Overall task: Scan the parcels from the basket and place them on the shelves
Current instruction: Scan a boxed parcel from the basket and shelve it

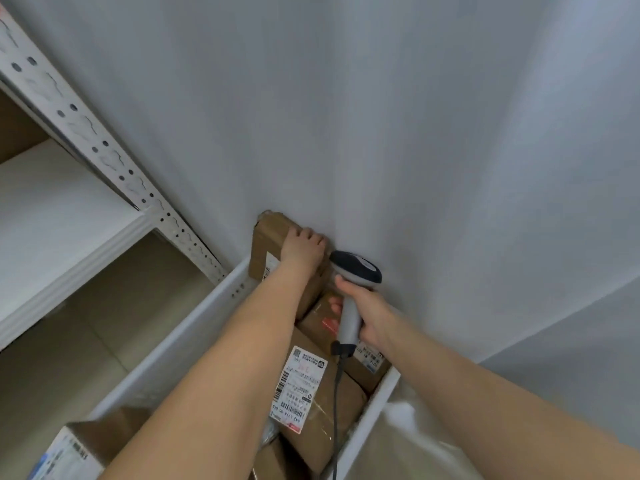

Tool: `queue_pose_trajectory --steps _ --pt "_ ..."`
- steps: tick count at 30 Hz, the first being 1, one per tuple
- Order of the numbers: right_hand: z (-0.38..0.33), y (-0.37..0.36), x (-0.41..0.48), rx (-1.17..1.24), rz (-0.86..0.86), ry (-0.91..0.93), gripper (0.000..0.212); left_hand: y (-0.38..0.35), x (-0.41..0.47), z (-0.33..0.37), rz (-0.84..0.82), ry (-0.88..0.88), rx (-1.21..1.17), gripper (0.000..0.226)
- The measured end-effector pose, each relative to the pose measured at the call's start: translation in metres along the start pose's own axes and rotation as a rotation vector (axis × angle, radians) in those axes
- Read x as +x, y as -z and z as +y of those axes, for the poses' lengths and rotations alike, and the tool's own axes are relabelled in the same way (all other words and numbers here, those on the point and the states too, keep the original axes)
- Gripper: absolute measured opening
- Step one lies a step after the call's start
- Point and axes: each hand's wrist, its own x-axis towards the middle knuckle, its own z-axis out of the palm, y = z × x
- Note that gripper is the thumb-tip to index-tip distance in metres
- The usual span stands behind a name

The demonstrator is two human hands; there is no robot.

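A white basket (194, 327) against the wall holds several brown cardboard parcels. My left hand (303, 247) grips the top edge of an upright brown parcel (268, 237) at the basket's far end. My right hand (367, 315) holds a grey barcode scanner (356, 271) by its handle, just right of that parcel, its cable hanging down into the basket. A parcel with a white shipping label (299, 386) lies below my hands, and another labelled parcel (367, 365) lies under the scanner.
White metal shelves (69, 216) with a perforated upright (114, 157) stand on the left. A box (79, 445) with a label sits at the lower left. A grey wall (415, 133) is directly ahead, and clear plastic film (398, 438) lies to the basket's right.
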Motion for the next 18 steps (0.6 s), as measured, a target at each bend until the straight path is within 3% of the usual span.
queue_pose_trajectory --steps 3,6,12,18 --pt "0.001 0.000 0.002 -0.008 -0.005 -0.003 0.032 0.001 -0.011 -0.006 0.034 -0.022 0.096 0.064" --pt "0.000 -0.007 -0.012 -0.034 -0.008 -0.022 0.031 0.008 -0.035 -0.027 -0.001 0.020 -0.010 0.071" --pt "-0.019 -0.045 -0.086 -0.059 -0.024 -0.023 0.021 0.049 -0.117 -0.093 -0.054 0.396 -0.713 0.085" --pt "-0.053 -0.096 -0.184 -0.081 -0.059 -0.002 0.026 0.111 -0.215 -0.149 -0.085 0.645 -1.188 0.076"
